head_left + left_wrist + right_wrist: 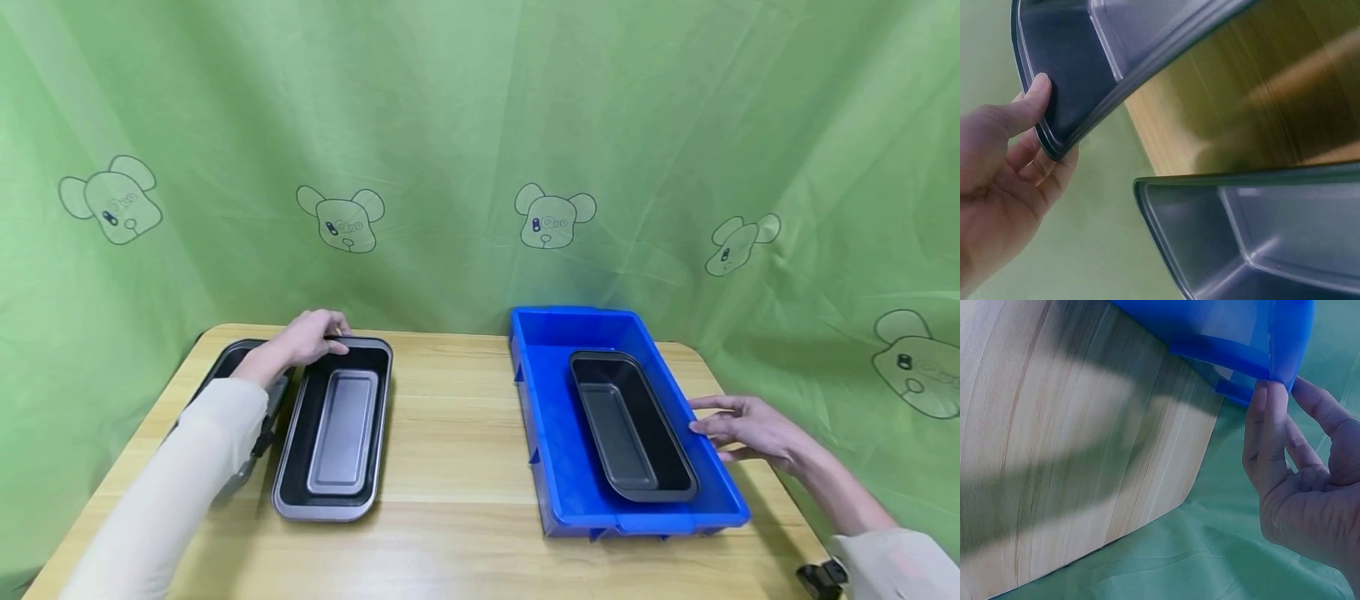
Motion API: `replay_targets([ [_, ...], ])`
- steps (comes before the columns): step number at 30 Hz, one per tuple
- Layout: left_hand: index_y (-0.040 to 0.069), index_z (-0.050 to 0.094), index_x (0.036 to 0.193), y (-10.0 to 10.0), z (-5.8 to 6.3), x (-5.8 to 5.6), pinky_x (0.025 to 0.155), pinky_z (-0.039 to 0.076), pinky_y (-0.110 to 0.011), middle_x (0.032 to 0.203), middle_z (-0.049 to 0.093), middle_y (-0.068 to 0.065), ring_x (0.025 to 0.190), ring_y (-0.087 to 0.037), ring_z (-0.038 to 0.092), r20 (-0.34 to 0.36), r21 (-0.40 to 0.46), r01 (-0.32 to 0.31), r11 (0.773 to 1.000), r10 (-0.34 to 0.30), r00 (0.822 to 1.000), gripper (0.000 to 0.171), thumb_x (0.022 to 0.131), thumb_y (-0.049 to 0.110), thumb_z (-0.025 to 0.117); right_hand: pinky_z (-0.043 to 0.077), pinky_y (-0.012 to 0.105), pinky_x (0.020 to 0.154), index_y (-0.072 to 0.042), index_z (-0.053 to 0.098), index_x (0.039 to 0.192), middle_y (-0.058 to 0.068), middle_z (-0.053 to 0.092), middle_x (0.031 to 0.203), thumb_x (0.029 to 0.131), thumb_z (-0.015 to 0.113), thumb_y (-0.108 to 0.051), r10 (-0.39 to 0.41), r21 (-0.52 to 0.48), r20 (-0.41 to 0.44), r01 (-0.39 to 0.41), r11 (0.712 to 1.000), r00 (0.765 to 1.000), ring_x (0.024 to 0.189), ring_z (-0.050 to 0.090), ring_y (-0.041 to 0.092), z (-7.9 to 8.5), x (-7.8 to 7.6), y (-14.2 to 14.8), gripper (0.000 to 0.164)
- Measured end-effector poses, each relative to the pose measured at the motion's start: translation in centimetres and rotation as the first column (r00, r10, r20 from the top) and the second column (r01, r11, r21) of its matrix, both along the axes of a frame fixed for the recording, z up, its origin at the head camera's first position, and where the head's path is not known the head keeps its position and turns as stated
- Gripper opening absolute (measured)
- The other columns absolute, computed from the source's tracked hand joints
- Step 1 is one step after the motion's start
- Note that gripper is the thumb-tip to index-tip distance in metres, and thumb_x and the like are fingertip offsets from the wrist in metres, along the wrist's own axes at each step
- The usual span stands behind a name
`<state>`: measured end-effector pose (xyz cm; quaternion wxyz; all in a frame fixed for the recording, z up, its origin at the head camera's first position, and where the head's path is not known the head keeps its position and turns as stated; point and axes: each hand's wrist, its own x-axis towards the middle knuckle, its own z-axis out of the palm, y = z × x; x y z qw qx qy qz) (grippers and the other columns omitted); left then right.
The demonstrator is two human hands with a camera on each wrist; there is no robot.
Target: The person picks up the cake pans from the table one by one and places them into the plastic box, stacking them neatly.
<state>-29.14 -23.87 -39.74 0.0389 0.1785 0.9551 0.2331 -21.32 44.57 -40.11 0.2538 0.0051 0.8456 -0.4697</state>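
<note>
In the head view my left hand (309,337) reaches over to the far end of a dark loaf pan (343,429) at left centre. Thumb inside and fingers outside, it grips the rim near a corner, as the left wrist view shows of the loaf pan (1069,87). Off to the right stands a shallow blue plastic bin (551,467) with another dark loaf pan (626,425) lying in it. My right hand (750,429) is at the bin's right side. Its thumb and fingertips pinch the rim, close up in the right wrist view.
Partly hidden by my left forearm, a further dark pan (225,362) sits at the table's left side, beside the gripped one. Bare wood tabletop (457,433) lies between the pans and the bin. A green curtain (450,125) hangs right behind the table.
</note>
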Motion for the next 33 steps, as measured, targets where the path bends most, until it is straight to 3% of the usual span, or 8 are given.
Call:
replay_targets([
  [17,0.003,0.066,0.112,0.2,1.3,1.7,0.096,0.057,-0.061,0.1,0.078,-0.02,0.093,-0.037,0.074,-0.02,0.032,0.014,0.999,-0.014,1.0,0.019,0.097,0.011,0.074,0.068,0.037,0.082,0.01,0.031,0.158,0.002,0.081,0.112,0.104,0.067,-0.022,0.001,0.006,-0.002,-0.001,1.0,1.0,0.097,0.078,0.017,-0.3,-0.1,0.2,0.073],
  [33,0.004,0.066,0.116,1.9,1.2,2.0,0.103,0.055,-0.065,0.113,0.078,-0.026,0.107,-0.045,0.074,-0.066,0.075,0.04,0.996,-0.035,0.997,0.019,0.1,0.011,0.07,0.068,0.037,0.082,0.011,0.031,0.158,0.0,0.081,0.109,0.104,0.067,-0.022,0.01,-0.001,0.001,-0.01,1.0,1.0,0.097,0.078,0.017,-0.1,0.0,0.0,0.073],
])
